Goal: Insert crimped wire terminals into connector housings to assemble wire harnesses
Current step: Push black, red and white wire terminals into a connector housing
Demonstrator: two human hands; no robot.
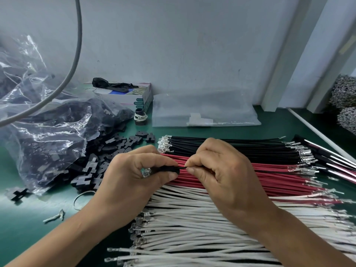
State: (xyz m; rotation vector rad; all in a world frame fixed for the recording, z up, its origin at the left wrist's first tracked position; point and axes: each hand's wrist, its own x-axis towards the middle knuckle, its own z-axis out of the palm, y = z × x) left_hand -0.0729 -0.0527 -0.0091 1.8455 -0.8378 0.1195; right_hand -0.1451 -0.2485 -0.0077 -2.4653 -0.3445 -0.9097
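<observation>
1. I see the left hand (134,170) grip curled round a black connector housing (165,169).
2. The right hand (217,168) pinches a black wire (269,171) just where it enters the housing.
3. Directly beneath the grip: red wires (279,182), with white wires (192,218) nearer me.
4. Left of the grip: loose housings (107,149) on the desk (28,218).

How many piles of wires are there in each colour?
Black wire pile: 1
Red wire pile: 1
White wire pile: 1
Total: 3 piles

The right hand also pinches one black wire going into the black housing in the left hand.
</observation>
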